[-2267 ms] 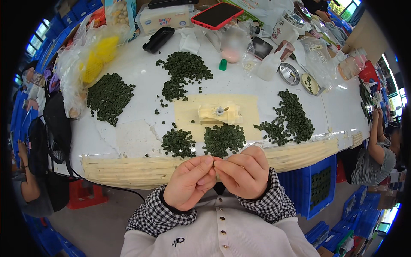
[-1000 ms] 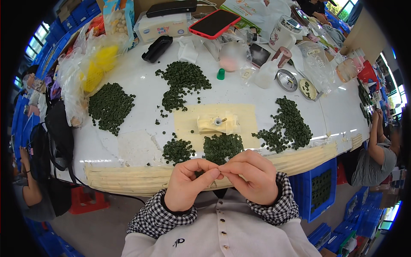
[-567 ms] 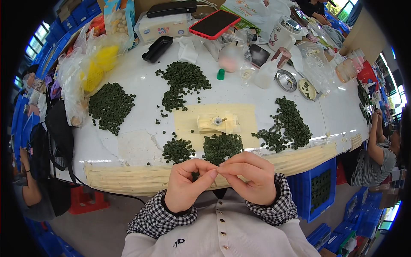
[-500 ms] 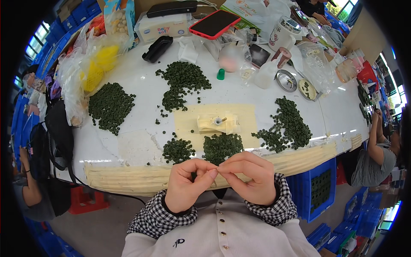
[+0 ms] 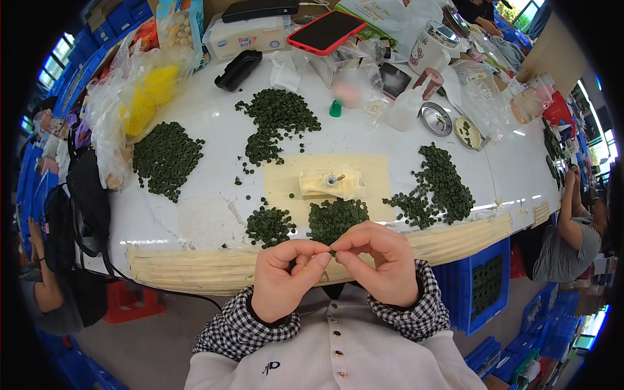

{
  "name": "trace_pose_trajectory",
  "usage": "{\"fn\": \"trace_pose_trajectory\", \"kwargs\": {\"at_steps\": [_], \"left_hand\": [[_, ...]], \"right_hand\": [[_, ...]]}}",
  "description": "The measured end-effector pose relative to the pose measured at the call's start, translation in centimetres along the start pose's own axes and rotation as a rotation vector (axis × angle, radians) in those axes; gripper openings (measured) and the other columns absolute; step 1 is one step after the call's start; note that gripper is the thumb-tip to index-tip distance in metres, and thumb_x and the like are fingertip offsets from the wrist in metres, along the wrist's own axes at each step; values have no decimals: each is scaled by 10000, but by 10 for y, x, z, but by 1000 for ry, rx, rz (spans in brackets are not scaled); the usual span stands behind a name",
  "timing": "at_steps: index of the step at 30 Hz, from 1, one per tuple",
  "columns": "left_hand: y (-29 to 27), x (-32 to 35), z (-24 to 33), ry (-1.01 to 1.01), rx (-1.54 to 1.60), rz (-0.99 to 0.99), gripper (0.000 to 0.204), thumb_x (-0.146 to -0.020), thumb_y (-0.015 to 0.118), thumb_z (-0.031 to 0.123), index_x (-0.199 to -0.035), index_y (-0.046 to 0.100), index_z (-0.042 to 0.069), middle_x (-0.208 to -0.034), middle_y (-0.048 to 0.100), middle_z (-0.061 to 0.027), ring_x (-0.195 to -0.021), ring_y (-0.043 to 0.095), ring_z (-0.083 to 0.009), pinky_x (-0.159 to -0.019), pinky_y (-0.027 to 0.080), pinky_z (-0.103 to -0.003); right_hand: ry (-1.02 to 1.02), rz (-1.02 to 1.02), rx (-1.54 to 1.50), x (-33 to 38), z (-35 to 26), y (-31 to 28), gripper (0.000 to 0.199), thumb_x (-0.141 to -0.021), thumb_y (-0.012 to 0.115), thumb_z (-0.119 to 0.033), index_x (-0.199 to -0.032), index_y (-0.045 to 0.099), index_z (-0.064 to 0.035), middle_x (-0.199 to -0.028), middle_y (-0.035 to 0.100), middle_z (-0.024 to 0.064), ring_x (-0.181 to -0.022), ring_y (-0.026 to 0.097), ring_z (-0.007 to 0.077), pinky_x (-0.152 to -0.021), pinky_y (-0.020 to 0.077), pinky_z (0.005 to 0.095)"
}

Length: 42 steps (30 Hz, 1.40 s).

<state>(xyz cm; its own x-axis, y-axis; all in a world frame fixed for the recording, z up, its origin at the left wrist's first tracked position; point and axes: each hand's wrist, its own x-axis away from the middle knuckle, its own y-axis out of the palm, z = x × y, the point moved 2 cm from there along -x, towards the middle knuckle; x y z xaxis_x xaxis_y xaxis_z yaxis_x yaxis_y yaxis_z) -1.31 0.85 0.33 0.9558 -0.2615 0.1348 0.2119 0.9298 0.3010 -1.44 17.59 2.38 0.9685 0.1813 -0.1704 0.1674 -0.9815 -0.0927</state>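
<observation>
My left hand (image 5: 286, 278) and my right hand (image 5: 379, 261) meet fingertip to fingertip just in front of the table's near edge, pinching a small dark green ring (image 5: 332, 252) between them. Directly beyond the hands lie two small heaps of the same green rings, one at the middle (image 5: 337, 220) and one to its left (image 5: 269, 225). A small cream fixture with a metal pin (image 5: 330, 183) sits on a yellowish mat (image 5: 286, 183) behind those heaps.
Larger heaps of green rings lie at the left (image 5: 166, 158), far middle (image 5: 275, 121) and right (image 5: 437, 186) of the white table (image 5: 208, 117). Bags, a red-cased phone (image 5: 326, 31), bottles and tins crowd the far side. Blue crates (image 5: 481, 286) stand at the right; other people sit at both ends.
My hands have stayed together at the table's edge, with the fingertips shifting slightly around the small ring. Nothing on the table has moved.
</observation>
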Motion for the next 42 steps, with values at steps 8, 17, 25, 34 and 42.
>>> {"fn": "trace_pose_trajectory", "kwargs": {"at_steps": [8, 17, 25, 34, 42], "left_hand": [[2, 0, 0, 3, 24, 4, 91, -880, 619, 11, -954, 655, -26, -585, 368, 107, -531, 300, 11, -478, 267, -166], [0, 1, -1, 38, -61, 32, 87, -855, 633, 5, -935, 664, -11, -570, 338, 114, -523, 271, 12, -484, 245, -166], [-14, -5, 16, 3, -257, -41, 89, -819, 670, 23, -906, 679, 5, -540, 276, 116, -502, 259, 10, -467, 216, -187], [-34, -23, 48, -84, -550, -198, 80, -798, 681, 50, -869, 681, 16, -529, 249, 77, -487, 253, -29, -454, 223, -224], [-45, -37, 62, -88, -686, -191, 91, -791, 691, 79, -863, 685, 23, -505, 264, 29, -459, 291, -64, -441, 273, -248]], "right_hand": [[20, 4, -29, 1, 5, 0, 127, -814, 622, 38, -937, 652, 30, -899, 636, 102, -803, 640, 144, -718, 535, 252], [8, 20, -39, 1, 7, 4, 130, -794, 638, 31, -922, 656, 21, -887, 641, 98, -792, 643, 145, -708, 539, 250], [28, -50, -2, -5, 0, 4, 147, -803, 640, 34, -950, 645, 31, -890, 648, 99, -775, 655, 137, -718, 537, 241], [-48, -261, 173, -32, -7, 6, 133, -804, 637, 27, -937, 632, 16, -811, 619, 91, -710, 638, 165, -627, 520, 251], [-91, -353, 289, -48, -14, 9, 102, -822, 659, -74, -890, 610, -15, -797, 603, 92, -668, 610, 233, -580, 503, 307]]}}
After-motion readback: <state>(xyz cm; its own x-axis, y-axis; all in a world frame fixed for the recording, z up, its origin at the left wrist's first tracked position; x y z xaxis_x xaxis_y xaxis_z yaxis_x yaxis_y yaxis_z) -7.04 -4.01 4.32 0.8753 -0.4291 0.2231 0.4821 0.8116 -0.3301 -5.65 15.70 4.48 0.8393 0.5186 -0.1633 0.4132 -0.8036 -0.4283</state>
